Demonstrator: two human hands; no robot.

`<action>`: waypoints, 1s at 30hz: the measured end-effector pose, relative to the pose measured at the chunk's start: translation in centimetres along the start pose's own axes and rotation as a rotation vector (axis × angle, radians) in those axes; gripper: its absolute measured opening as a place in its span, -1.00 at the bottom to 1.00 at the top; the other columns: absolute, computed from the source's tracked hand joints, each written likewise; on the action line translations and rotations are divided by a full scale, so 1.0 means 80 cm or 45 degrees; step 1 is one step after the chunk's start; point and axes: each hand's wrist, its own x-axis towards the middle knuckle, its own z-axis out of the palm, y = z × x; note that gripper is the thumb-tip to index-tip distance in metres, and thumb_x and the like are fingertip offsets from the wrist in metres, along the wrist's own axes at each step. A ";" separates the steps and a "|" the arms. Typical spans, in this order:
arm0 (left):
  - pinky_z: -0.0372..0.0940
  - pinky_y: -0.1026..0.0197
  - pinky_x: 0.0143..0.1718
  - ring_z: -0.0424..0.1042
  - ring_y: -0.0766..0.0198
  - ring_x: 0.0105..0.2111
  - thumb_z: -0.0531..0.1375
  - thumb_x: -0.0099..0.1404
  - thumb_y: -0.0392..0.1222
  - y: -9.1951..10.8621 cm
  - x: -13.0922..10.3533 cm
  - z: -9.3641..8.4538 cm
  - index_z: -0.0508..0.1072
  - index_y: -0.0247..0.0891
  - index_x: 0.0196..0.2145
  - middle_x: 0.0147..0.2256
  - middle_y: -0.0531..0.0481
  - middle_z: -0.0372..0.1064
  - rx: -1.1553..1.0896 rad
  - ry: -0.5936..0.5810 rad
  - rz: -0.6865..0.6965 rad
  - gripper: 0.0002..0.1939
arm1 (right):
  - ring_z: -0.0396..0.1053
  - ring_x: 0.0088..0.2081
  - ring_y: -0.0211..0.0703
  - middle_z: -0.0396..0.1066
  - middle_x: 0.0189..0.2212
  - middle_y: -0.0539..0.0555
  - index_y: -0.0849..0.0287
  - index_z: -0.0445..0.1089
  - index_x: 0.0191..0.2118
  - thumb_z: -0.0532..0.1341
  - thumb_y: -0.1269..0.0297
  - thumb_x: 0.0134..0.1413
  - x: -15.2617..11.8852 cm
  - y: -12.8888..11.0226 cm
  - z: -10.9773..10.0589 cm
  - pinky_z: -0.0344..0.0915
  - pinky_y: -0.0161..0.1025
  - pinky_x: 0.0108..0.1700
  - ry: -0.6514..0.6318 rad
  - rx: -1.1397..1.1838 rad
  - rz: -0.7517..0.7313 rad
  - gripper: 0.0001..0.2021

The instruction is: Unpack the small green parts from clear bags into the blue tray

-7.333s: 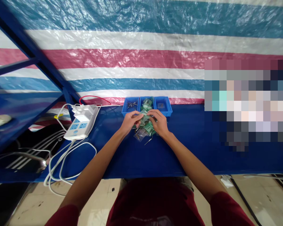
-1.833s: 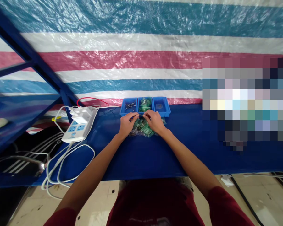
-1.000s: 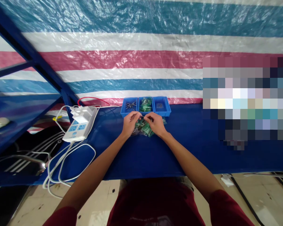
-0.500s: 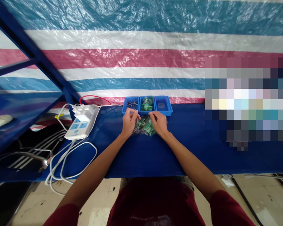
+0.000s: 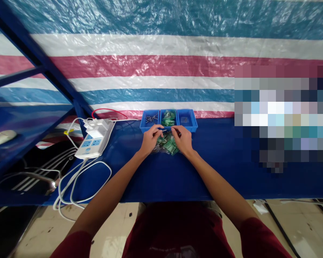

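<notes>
Green and clear small packets with thin dark metal pieces form a pile [image 5: 169, 144] on the blue table. My left hand [image 5: 151, 138] is over the pile's left side, thumb and forefinger pinched on a small thin piece [image 5: 164, 130]. On the right side of the pile is my right hand [image 5: 182, 139], its fingertips closed together; what they hold is too small to make out. Behind the hands stand three joined blue bins: the left bin [image 5: 141, 123] has dark metal pieces, the middle one green packets [image 5: 168, 118], the right one [image 5: 195, 123] a small clear item.
A white power strip [image 5: 93, 145] with plugged-in adapters and looped white cables [image 5: 111, 172] lies at the left of the blue table [image 5: 167, 179]. A blue metal frame [image 5: 57, 86] rises at the left. Striped sheeting hangs behind. The far right is pixelated.
My left hand has shifted slightly right and its fingers now reach forward, with a thin piece showing at the fingertips. My right hand has barely moved.
</notes>
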 end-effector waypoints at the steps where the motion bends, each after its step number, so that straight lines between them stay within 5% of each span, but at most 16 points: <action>1: 0.18 0.32 -0.47 0.26 0.38 -0.61 0.09 0.38 0.00 0.000 0.000 0.000 0.41 -0.24 -0.12 -0.54 0.10 0.41 -0.006 -0.022 -0.007 -0.72 | 0.36 -0.38 -0.16 0.46 -0.33 0.12 0.16 0.47 -0.19 0.03 0.05 0.29 0.000 -0.001 0.000 0.28 -0.23 -0.25 -0.025 0.013 -0.019 -0.65; 10: 0.10 0.35 -0.55 0.17 0.41 -0.69 0.07 0.39 0.01 0.006 -0.002 -0.002 0.31 -0.21 -0.08 -0.67 0.23 0.22 -0.072 -0.148 -0.072 -0.72 | 0.33 -0.38 -0.18 0.43 -0.36 0.08 0.13 0.45 -0.29 0.07 0.13 0.30 -0.003 0.004 0.004 0.24 -0.26 -0.27 -0.199 0.034 -0.136 -0.72; 16: 0.10 0.33 -0.54 0.19 0.42 -0.65 0.09 0.37 0.01 0.000 0.000 -0.001 0.43 -0.24 -0.25 -0.62 0.14 0.30 -0.026 0.027 -0.007 -0.73 | 0.34 -0.36 -0.16 0.43 -0.35 0.08 0.14 0.43 -0.30 0.08 0.16 0.28 -0.002 0.005 0.005 0.24 -0.25 -0.26 -0.157 0.020 -0.078 -0.75; 25: 0.08 0.35 -0.60 0.17 0.42 -0.66 0.14 0.33 0.02 -0.003 -0.002 0.004 0.43 -0.24 -0.15 -0.60 0.12 0.35 -0.228 0.039 -0.083 -0.72 | 0.34 -0.34 -0.17 0.42 -0.35 0.08 0.13 0.43 -0.31 0.09 0.18 0.28 -0.001 0.004 0.005 0.22 -0.26 -0.29 -0.261 0.025 -0.172 -0.77; 30: 0.23 0.29 -0.44 0.33 0.34 -0.53 0.16 0.31 0.05 0.003 -0.001 -0.001 0.50 -0.25 -0.33 -0.48 0.02 0.44 0.038 0.042 0.060 -0.70 | 0.34 -0.30 -0.13 0.41 -0.35 0.09 0.13 0.40 -0.34 0.06 0.19 0.30 -0.001 0.006 0.005 0.23 -0.24 -0.23 -0.171 -0.021 -0.109 -0.75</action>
